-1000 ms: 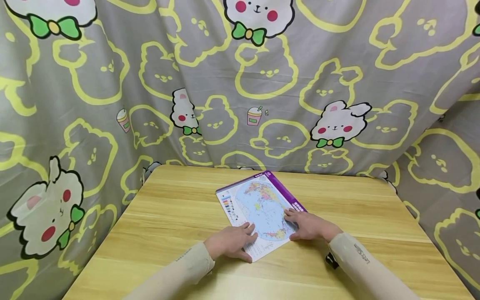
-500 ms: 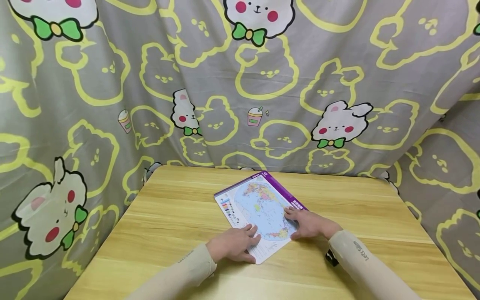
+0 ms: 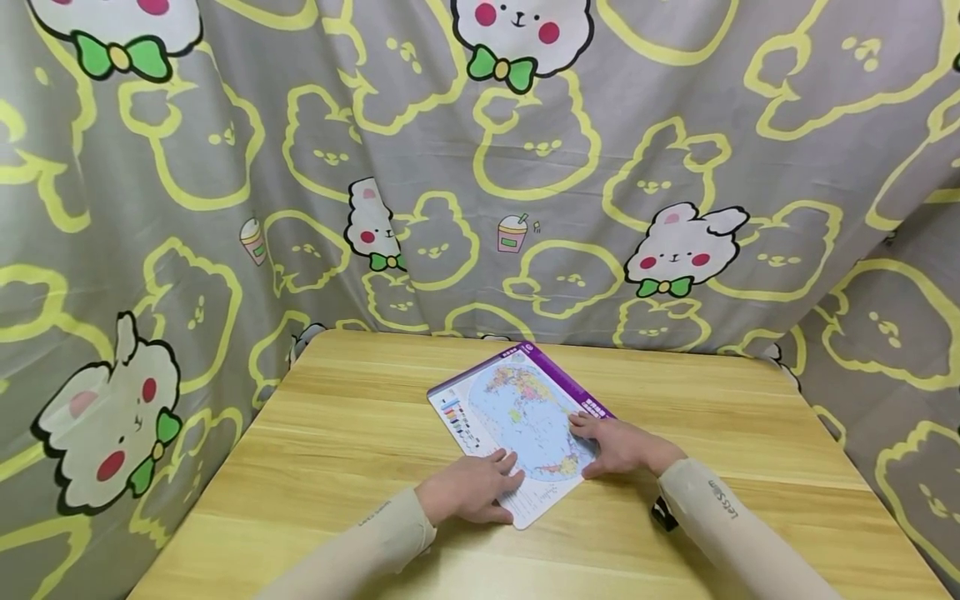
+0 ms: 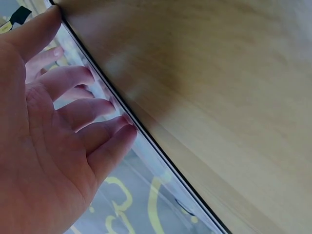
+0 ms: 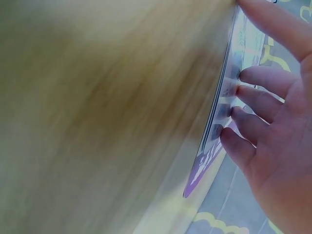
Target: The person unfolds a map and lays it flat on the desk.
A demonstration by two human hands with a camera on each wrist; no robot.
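A thin flat sheet or board printed with a world map [image 3: 513, 412], with a purple border, lies at an angle on the wooden table. My left hand [image 3: 471, 487] rests on its near left part, fingers spread over the surface and thumb at the edge by the near corner. On the right side my right hand [image 3: 622, 447] lies over the purple-bordered edge, fingertips on the print and thumb by the near edge. Both wrist views show fingertips touching the glossy face of the map [image 5: 209, 158]. Neither hand's fingers curl round it. The map's right corner is hidden.
The wooden table [image 3: 337, 417] extends around the map on every side. A grey curtain [image 3: 450, 167] with cartoon bears and rabbits hangs behind and beside it. A small black object [image 3: 663, 515] shows under the right wrist.
The map has turned slightly counterclockwise: its near corner has shifted right and its far corner left. My left hand has moved a little to the right with it; the right hand has barely moved.
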